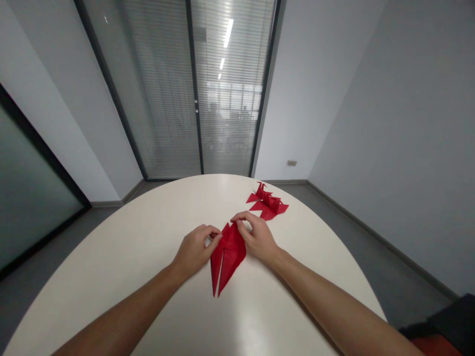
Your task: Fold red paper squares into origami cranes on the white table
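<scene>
A folded red paper piece (227,257) with two long points aimed toward me lies on the white round table (129,257). My left hand (195,249) pinches its upper left edge with curled fingers. My right hand (256,236) pinches the top right part, fingers pressed together on the paper. Both hands rest on the tabletop on either side of the piece.
Finished red paper cranes (267,202) sit on the table just beyond my right hand. Glass doors with blinds (196,89) stand behind the table. A dark and red object (441,331) shows at the lower right corner.
</scene>
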The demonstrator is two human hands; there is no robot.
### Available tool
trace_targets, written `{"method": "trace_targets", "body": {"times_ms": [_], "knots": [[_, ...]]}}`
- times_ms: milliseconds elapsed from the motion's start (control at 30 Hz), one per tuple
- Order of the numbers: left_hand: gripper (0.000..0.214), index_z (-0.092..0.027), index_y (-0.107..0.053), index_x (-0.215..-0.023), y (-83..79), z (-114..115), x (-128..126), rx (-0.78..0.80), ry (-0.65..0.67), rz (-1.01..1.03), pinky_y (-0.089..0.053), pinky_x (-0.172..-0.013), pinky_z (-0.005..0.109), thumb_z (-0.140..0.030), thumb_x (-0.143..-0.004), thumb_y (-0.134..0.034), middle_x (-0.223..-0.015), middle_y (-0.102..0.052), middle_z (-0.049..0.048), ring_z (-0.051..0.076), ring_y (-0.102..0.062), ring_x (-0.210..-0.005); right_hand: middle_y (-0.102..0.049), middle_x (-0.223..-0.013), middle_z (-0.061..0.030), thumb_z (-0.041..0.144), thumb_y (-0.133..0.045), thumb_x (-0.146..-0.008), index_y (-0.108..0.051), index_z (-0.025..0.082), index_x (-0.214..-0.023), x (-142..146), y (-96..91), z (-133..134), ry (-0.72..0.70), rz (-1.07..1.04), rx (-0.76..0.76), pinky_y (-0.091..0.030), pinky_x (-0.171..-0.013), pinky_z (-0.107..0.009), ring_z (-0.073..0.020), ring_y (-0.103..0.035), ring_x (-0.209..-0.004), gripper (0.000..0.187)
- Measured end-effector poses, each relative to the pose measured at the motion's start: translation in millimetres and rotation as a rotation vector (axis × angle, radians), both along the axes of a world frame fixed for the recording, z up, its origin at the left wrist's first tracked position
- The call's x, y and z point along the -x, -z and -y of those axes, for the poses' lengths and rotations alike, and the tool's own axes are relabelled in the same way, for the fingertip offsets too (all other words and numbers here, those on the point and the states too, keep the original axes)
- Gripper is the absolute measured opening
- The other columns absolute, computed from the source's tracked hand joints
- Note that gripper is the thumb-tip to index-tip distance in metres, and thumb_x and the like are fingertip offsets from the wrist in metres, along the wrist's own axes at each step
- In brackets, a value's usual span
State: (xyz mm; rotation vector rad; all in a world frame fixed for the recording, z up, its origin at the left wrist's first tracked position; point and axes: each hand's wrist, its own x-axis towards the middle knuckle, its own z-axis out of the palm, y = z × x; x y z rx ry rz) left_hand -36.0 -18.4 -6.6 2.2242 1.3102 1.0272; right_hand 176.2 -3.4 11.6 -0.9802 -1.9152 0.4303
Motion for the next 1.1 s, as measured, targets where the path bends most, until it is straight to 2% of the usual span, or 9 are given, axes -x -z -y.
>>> {"method": "trace_targets", "body": {"times_ms": [400,600,700,1100], "knots": [[0.016,-0.021,-0.066,-0.085,-3.3,0.9,-2.1,0.029,-0.015,0.037,-0.045,-0.076,0.030,-0.025,-0.092,-0.052,-0.084,-0.070,0.0012,0.018,-0.063,-0.079,-0.073,-0.097,-0.0019,0.018,-0.049,-0.094,-0.064,0.023,-0.098,-4.0,1.6,-3.2,0.074,-0.005,0.025,-0.050,-0.076,-0.030,-0.0189,-0.067,-0.089,0.016],[0.016,-0.022,-0.067,-0.087,-2.9,0.0,-1.4,0.038,-0.018,0.033,-0.046,-0.076,0.030,-0.026,-0.091,-0.053,-0.085,-0.070,0.0017,0.018,-0.063,-0.080,-0.074,-0.100,-0.0035,0.018,-0.054,-0.090,-0.066,0.023,-0.104,-4.2,2.0,-3.4,0.070,0.027,-0.017,-0.051,-0.083,-0.033,-0.0203,-0.068,-0.092,0.019],[0.015,-0.022,-0.067,-0.087,-3.5,0.9,-1.2,0.040,-0.017,0.032,-0.046,-0.076,0.030,-0.026,-0.091,-0.053,-0.085,-0.070,0.0017,0.018,-0.063,-0.080,-0.074,-0.097,-0.0030,0.015,-0.055,-0.087,-0.067,0.023,-0.100,-4.1,1.8,-2.9,0.074,0.058,-0.030,-0.050,-0.085,-0.034,-0.0201,-0.068,-0.091,0.019],[0.017,-0.021,-0.067,-0.084,-2.2,-0.4,-2.1,0.041,-0.023,0.026,-0.047,-0.076,0.030,-0.026,-0.091,-0.053,-0.082,-0.070,0.0015,0.018,-0.063,-0.078,-0.071,-0.087,-0.0007,0.017,-0.054,-0.085,-0.064,0.022,-0.090,-3.7,4.0,-4.1,0.098,0.021,0.071,-0.047,-0.066,-0.027,-0.0174,-0.065,-0.081,0.012]]}}
